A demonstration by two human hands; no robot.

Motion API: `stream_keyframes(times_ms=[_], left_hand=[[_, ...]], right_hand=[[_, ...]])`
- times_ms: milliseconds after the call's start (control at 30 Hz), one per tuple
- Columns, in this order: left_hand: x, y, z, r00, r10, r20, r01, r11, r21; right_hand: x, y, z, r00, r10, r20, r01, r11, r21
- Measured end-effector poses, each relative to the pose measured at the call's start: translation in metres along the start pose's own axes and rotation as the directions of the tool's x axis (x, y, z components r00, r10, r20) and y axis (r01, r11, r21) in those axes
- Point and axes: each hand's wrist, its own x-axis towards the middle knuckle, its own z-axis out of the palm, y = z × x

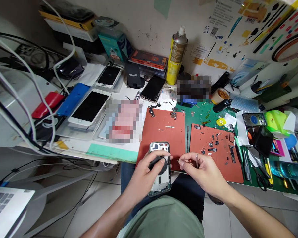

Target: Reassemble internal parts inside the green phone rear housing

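My left hand (150,168) grips an opened phone housing (165,180) over the near edge of the red-brown mat. Its thumb and fingers lie across a round black piece (161,166) on the housing's inner side. Just to the right, my right hand (198,167) is closed, thumb and forefinger pinched together at a tiny item too small to name. A thin metal piece (197,161), perhaps part of tweezers, shows among its other fingers. Small phone parts (213,149) and screws lie on the right-hand mat (234,173).
A slim metal tool (188,138) lies between the mats. Scissors (262,181) and several tools lie right. Phones (89,107) rest on the left, a yellow spray can (175,62) stands at the back, and white cables (32,89) hang left. A laptop (12,211) is at lower left.
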Motion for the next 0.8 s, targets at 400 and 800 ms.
stream_keyframes(times_ms=[400,800], left_hand=[[0.009,-0.024,-0.02,0.969,0.132,-0.21,-0.081,0.968,0.237],[0.01,-0.023,-0.005,0.937,0.251,-0.245,-0.072,0.821,0.566]], right_hand=[[0.054,0.018,0.023,0.987,0.048,-0.156,-0.109,0.904,-0.413],[0.055,0.018,0.024,0.974,0.075,-0.214,-0.175,0.85,-0.497]])
